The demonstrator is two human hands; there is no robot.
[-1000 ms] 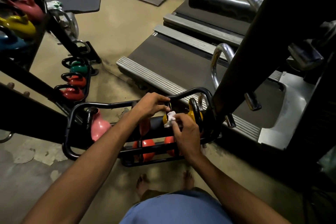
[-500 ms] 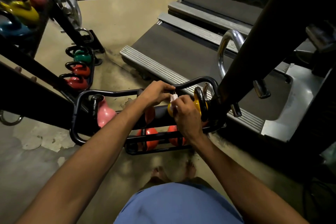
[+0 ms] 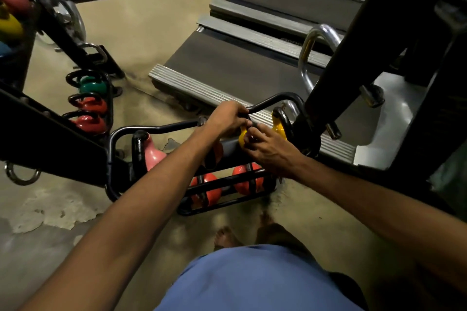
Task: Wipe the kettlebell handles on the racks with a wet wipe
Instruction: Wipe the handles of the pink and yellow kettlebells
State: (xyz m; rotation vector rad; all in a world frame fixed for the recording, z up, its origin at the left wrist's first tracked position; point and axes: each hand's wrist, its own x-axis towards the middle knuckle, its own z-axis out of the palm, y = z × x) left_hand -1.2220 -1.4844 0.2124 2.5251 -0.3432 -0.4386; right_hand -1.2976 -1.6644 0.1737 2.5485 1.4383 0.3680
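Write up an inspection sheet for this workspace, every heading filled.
Surface: tan floor, patchy and worn at left.
Job's things: low black rack; yellow kettlebell and pink kettlebell on its upper tier, two orange kettlebells below; wet wipe not plainly visible.
Clutter: metal ring at the left edge.
Grips: left hand grips the rack's top bar; right hand pinches at the yellow kettlebell's top.
Cables: nothing seen.
Surroundings: treadmill behind the rack; second rack holding a green kettlebell and red kettlebells; black machine frame at right.
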